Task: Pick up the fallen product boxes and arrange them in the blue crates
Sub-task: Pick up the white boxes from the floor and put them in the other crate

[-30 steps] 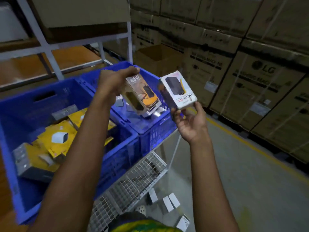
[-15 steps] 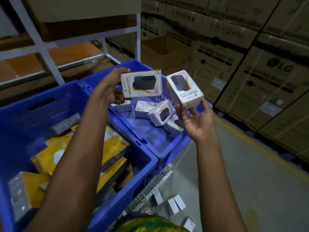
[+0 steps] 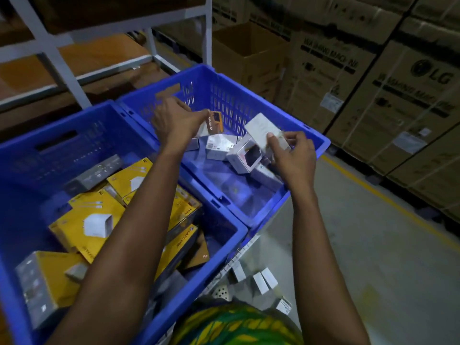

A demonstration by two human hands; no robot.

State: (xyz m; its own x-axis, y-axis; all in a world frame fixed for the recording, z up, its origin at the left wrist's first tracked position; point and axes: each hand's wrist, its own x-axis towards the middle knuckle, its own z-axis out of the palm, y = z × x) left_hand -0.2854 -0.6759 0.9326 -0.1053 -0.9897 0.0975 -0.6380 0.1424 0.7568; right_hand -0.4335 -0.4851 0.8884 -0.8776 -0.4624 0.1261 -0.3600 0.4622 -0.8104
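Note:
Two blue crates stand side by side. The right crate (image 3: 308, 135) holds several white product boxes (image 3: 245, 155). The left crate (image 3: 74, 120) is filled with yellow boxes (image 3: 92, 220). My left hand (image 3: 174, 120) reaches into the right crate and grips a box with an orange side (image 3: 214, 123). My right hand (image 3: 293, 155) holds a white box (image 3: 261, 129) tilted just above the pile inside the same crate. Several small white boxes (image 3: 263, 282) lie on the floor below the crates.
A white metal rack (image 3: 62, 58) with brown shelves stands behind the crates. Stacked large cardboard cartons (image 3: 398, 95) line the right side beyond a yellow floor line (image 3: 388, 200). An open carton (image 3: 249, 43) sits behind the right crate. Grey concrete floor (image 3: 361, 257) lies to the right.
Both hands have moved down from above the right crate into it, carrying their boxes. The view has tilted down and closer to the crates.

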